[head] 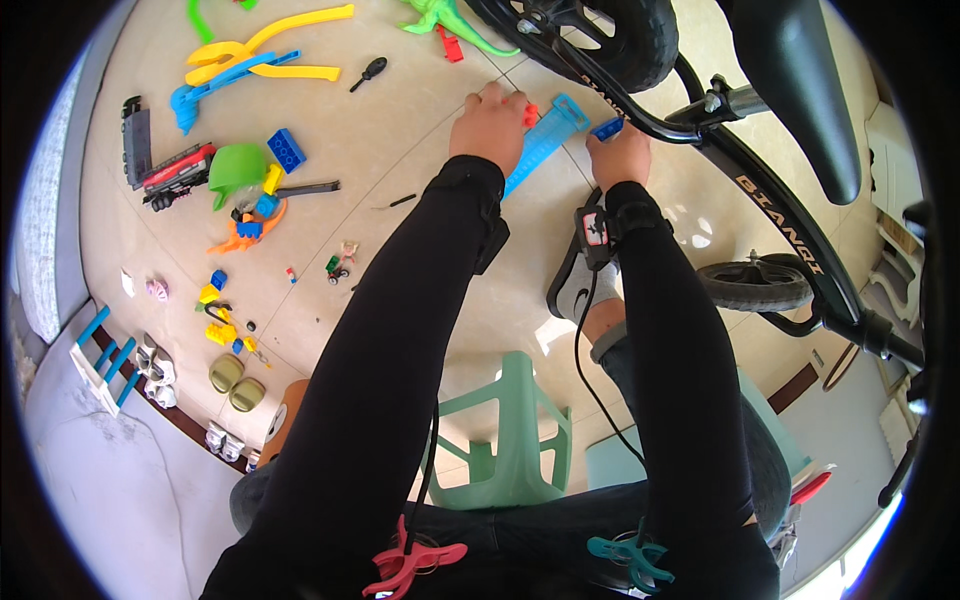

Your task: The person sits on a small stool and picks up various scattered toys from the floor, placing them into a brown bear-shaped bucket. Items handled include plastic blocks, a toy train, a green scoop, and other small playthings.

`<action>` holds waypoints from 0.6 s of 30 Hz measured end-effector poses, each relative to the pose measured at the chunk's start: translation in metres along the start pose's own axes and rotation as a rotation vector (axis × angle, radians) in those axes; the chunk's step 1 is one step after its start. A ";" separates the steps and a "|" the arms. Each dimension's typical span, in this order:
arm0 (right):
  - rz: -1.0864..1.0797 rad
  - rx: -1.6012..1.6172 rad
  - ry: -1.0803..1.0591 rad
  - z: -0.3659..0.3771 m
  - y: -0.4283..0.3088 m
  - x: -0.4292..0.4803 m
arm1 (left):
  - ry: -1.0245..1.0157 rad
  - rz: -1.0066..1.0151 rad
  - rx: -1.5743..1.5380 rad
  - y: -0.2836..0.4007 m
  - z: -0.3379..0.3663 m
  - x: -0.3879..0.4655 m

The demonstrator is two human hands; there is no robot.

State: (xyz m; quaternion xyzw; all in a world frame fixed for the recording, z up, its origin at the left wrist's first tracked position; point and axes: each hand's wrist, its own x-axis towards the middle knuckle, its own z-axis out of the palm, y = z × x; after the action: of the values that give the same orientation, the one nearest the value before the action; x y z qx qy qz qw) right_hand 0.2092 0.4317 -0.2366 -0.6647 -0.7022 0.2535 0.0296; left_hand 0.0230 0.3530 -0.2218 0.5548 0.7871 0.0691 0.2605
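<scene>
My left hand [487, 127] reaches down to the tiled floor, closed on a small red plastic piece [531, 115] that shows beside its thumb. Farther right, my right hand [621, 159] holds a blue toy brick [607, 129] just under the frame of a black balance bike [772, 217]. Between the two hands lies a translucent blue plastic strip [544, 146], partly hidden behind my left hand. Near the top, a green toy dinosaur [442, 16] lies with a red plastic piece [451, 45] close to its tail.
Yellow and blue plastic tongs [262, 64], a black screwdriver [369, 73], a toy truck [176, 172], a green plastic cup [237, 169], a loose blue brick [286, 151] and yellow bricks [220, 332] lie at left. A green plastic stool [517, 435] stands below; the bike's wheels flank my right arm.
</scene>
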 end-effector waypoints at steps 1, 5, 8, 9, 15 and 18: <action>-0.022 0.007 0.035 0.001 -0.002 -0.006 | -0.034 -0.042 0.018 0.000 -0.002 -0.005; 0.030 0.062 -0.024 -0.004 -0.017 -0.029 | 0.012 -0.085 0.021 -0.001 -0.017 -0.029; 0.015 0.094 -0.026 -0.013 -0.033 -0.049 | 0.041 -0.103 0.026 0.003 -0.031 -0.048; 0.023 0.102 -0.029 -0.017 -0.040 -0.057 | 0.054 -0.110 0.027 0.006 -0.037 -0.054; -0.056 0.126 -0.008 -0.049 -0.067 -0.105 | 0.104 -0.170 -0.058 0.026 -0.081 -0.112; -0.063 0.168 0.017 -0.066 -0.077 -0.129 | 0.139 -0.195 -0.115 0.031 -0.111 -0.146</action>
State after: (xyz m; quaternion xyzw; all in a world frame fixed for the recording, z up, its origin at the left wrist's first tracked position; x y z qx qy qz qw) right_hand 0.1787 0.3312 -0.1103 -0.6397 -0.6987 0.3048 0.0988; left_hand 0.0309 0.2514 -0.0658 0.4539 0.8481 0.1268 0.2422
